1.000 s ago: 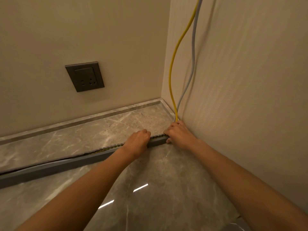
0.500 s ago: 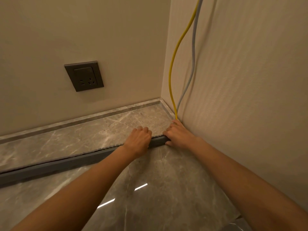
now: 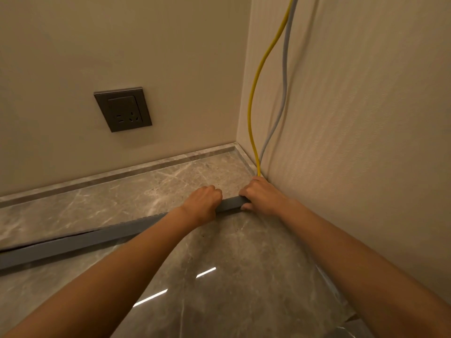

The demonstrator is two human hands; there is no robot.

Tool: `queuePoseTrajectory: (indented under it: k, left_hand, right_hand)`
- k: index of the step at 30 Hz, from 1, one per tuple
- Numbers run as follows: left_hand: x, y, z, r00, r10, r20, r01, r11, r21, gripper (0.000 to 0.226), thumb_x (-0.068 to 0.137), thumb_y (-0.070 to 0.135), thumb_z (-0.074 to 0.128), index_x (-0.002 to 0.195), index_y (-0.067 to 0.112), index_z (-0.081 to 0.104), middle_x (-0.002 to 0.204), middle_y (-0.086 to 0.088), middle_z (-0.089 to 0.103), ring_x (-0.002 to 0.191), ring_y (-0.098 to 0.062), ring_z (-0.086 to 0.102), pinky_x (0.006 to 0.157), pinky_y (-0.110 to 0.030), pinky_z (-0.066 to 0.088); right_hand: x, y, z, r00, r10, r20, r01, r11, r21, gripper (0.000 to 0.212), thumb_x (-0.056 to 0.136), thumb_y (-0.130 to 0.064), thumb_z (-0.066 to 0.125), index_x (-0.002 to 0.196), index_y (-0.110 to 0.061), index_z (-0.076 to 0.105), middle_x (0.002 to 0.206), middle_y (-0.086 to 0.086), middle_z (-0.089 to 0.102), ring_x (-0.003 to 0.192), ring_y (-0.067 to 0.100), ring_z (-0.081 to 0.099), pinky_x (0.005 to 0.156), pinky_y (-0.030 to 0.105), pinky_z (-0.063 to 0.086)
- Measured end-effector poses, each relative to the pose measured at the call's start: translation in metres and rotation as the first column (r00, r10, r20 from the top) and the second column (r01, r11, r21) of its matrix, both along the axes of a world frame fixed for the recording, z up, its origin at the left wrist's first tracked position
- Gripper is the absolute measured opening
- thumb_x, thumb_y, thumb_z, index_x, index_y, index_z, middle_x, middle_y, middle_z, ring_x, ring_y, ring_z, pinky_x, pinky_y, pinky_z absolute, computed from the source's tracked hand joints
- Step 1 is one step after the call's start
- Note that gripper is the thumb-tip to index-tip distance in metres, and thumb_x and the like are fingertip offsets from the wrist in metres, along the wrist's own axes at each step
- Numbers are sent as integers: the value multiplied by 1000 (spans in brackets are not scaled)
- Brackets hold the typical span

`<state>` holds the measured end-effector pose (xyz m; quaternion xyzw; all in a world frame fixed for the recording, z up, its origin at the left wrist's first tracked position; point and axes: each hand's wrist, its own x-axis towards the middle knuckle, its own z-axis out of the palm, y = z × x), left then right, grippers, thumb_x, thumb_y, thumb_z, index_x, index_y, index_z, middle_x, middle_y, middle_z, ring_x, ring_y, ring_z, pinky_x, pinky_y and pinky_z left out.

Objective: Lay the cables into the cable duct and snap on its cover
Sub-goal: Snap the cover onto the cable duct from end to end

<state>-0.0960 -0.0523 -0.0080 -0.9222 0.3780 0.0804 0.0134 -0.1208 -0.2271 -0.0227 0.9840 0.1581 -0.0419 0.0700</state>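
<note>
Grey plastic is showing between the two hands. The cover [image 3: 230, 202] is now lying closed on the duct [image 3: 73, 248] there, where a second ago a ribbed open edge was showing along the top. Farther left, a thin dark gap is running along the cover's far edge, so that stretch is not looking fully seated. The duct is lying across the marble worktop [image 3: 146, 189], from the lower left up to the right wall [image 3: 366, 142].

The left hand [image 3: 202, 206] is staying at the same spot on the duct. Its fingers were stretched flatter half a second ago and are now curling over the top again, knuckles up, clamping it. Its thumb is hidden. The right hand [image 3: 262, 196] is gripping the duct's end just beside the wall, with fingers bent over the top and thumb pressing on the near side. It is sitting where it was. The hands are close together, with only a short bare stretch of cover between them.

The yellow cable [image 3: 253, 106] and the grey cable [image 3: 284, 81] are hanging down the right wall as before. Both are disappearing behind the right hand at the duct's end, and I cannot tell whether they are lying inside the duct. A socket [image 3: 123, 109] is sitting on the back wall, well left of the cables.
</note>
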Motion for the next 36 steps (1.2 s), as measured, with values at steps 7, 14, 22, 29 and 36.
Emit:
queuePoseTrajectory:
  k: [7, 14, 22, 29, 36]
  left_hand:
    - [-2, -4, -2, 1000, 15, -18, -15, 1000, 26, 26, 84, 10, 58, 108, 1, 53, 117, -18, 53, 103, -31, 54, 74, -32, 41]
    - [-11, -2, -12, 991, -39, 128, 39, 999, -1, 24, 89, 15, 50, 109, 2, 52, 114, -16, 57, 101, -29, 54, 79, -36, 44]
    - [-8, 0, -13, 999, 33, -35, -37, 993, -110, 25, 88, 14, 55, 108, 3, 47, 115, -17, 54, 98, -30, 55, 73, -32, 41]
    - [-5, -3, -13, 992, 71, -105, -84, 989, -125, 31, 87, 9, 53, 116, 2, 46, 118, -19, 53, 103, -31, 54, 81, -36, 45]
    - [-3, -6, -13, 993, 72, -93, -83, 990, -117, 24, 85, 8, 53, 105, -2, 61, 113, -18, 56, 99, -30, 55, 78, -34, 45]
  right_hand:
    - [-6, 3, -1, 998, -52, -41, 56, 992, 111, 34, 80, -32, 66, 99, -6, 56, 105, 15, 63, 101, 30, 53, 87, 36, 38]
    - [-8, 6, 1, 988, -76, -133, 94, 987, 133, 39, 82, -32, 62, 110, -5, 59, 113, 16, 58, 107, 30, 50, 89, 38, 37]
    - [-8, 6, 4, 979, -100, -177, 133, 974, 184, 36, 81, -31, 64, 104, -3, 62, 109, 16, 59, 103, 30, 54, 85, 38, 39]
    - [-4, 6, 7, 967, -97, -235, 144, 971, 189, 35, 82, -30, 63, 104, -2, 61, 109, 18, 59, 103, 31, 53, 81, 36, 39]
    - [-4, 6, 5, 969, -113, -220, 160, 964, 211, 33, 81, -30, 64, 103, -5, 64, 107, 16, 60, 102, 29, 52, 81, 35, 39]
